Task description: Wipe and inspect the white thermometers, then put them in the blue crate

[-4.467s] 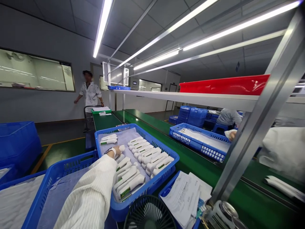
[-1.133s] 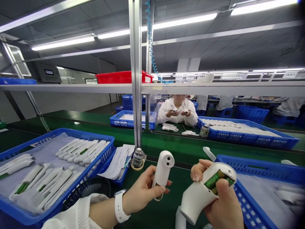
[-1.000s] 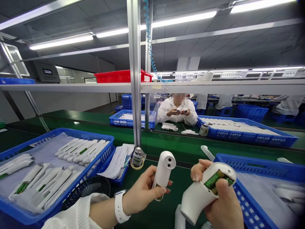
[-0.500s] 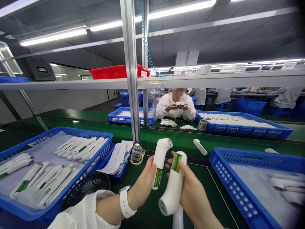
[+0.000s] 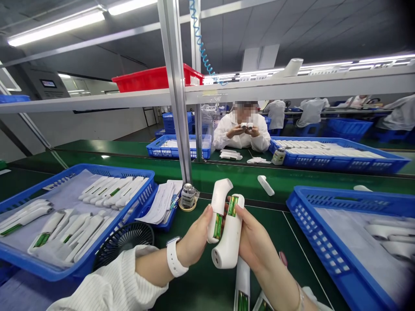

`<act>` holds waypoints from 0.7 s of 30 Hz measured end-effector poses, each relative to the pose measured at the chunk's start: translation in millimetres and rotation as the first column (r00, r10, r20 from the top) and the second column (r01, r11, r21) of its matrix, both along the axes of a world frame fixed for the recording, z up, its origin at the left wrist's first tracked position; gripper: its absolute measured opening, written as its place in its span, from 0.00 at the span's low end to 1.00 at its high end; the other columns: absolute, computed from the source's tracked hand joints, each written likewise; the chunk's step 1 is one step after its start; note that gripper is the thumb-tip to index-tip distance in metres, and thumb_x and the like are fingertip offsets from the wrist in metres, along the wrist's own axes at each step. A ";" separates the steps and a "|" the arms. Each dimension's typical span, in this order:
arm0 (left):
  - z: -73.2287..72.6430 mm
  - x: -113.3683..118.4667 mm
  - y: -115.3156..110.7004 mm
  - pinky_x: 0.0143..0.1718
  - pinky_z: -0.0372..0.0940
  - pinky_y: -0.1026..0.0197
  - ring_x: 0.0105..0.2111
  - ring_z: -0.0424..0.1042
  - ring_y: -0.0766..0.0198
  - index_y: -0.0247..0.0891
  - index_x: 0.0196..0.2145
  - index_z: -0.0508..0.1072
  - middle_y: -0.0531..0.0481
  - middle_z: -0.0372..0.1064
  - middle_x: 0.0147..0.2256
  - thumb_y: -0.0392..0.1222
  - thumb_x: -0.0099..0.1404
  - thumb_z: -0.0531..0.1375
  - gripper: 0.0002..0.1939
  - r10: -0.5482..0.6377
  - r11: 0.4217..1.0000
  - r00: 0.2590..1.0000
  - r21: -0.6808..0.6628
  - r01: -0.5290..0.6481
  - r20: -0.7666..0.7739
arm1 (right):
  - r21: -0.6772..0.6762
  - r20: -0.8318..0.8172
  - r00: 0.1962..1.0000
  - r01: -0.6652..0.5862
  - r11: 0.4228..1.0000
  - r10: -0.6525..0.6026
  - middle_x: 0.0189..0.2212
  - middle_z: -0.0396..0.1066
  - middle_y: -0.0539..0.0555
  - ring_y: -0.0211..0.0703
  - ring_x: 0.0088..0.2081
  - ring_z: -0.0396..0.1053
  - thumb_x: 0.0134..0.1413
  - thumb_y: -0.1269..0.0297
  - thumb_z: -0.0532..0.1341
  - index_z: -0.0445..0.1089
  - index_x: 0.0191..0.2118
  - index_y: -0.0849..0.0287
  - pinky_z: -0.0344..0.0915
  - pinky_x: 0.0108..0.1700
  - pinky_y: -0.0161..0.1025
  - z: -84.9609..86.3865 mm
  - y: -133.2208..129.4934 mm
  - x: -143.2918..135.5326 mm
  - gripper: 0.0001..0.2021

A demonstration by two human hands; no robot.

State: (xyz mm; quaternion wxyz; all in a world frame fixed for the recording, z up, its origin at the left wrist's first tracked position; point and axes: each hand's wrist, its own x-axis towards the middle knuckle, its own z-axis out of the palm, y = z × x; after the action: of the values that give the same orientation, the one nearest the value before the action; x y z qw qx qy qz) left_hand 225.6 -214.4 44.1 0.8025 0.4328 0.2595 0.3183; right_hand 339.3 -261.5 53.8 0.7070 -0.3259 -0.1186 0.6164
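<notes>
Side by side over the green bench, two white thermometer-shaped devices are held up, each with a bare section showing green batteries. My left hand (image 5: 195, 235) is closed on the left device (image 5: 221, 190), whose rounded head points up. The right device (image 5: 229, 242) has its head down, and my right hand (image 5: 254, 235) grips its upper end. The two devices are very close together; whether they touch is unclear. Below my right hand, another white device (image 5: 243, 280) lies on the bench, with part of one more beside it at the bottom edge.
A blue basket (image 5: 42, 270) of white devices stands left, another blue basket (image 5: 327, 244) right. Papers (image 5: 161, 205), a glass jar (image 5: 188, 196) and a black round basket (image 5: 125, 237) sit between. A metal post (image 5: 178, 108) rises ahead; a person (image 5: 241, 131) sits opposite.
Both held devices have come closer together and slightly higher in view. The head view has shifted, and more of the devices on the bench shows below my right hand.
</notes>
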 end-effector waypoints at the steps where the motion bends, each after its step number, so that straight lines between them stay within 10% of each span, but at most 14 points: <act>1: -0.4 0.2 -0.1 0.53 0.59 0.52 0.52 0.66 0.52 0.37 0.53 0.67 0.44 0.70 0.50 0.54 0.67 0.50 0.24 -0.004 1.000 1.000 0.009 0.004 0.008 | 0.004 0.000 1.000 0.003 1.000 -0.003 0.40 0.73 0.54 0.53 0.43 0.71 0.44 0.60 0.67 0.67 0.45 0.56 0.70 0.41 0.46 0.0 0.4 -0.1 0.20; 21: -10.3 -7.2 3.0 0.66 0.39 0.63 0.65 0.37 0.66 0.43 0.64 0.46 0.59 0.39 0.65 0.51 0.68 0.48 0.30 0.020 0.894 0.986 0.445 0.057 -0.168 | 0.100 0.138 0.990 -0.037 0.994 0.023 0.40 0.72 0.50 0.44 0.41 0.69 0.49 0.60 0.67 0.65 0.50 0.49 0.69 0.41 0.40 -1.5 -4.8 0.3 0.22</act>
State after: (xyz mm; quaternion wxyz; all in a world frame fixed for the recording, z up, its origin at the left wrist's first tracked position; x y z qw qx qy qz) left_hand 218.4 -211.4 33.8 0.6596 0.6336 0.2418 0.3242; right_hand 339.7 -266.3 52.3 0.7037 -0.3286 -0.2030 0.5964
